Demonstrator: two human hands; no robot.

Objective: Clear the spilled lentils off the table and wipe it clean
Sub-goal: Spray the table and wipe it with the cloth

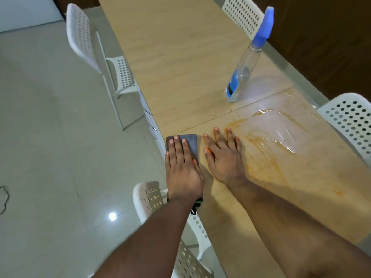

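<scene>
White chairs and pale floor around the long worktop

Perforated white chairs stand about: one (86, 43) at the left side turned from the worktop, one (166, 227) tucked in at the near left edge, one (351, 125) at the right, another (243, 15) at the far right. The glossy pale tiled floor (50, 127) reflects a ceiling light; a thin dark cord (4, 199) lies at its left margin.
</scene>
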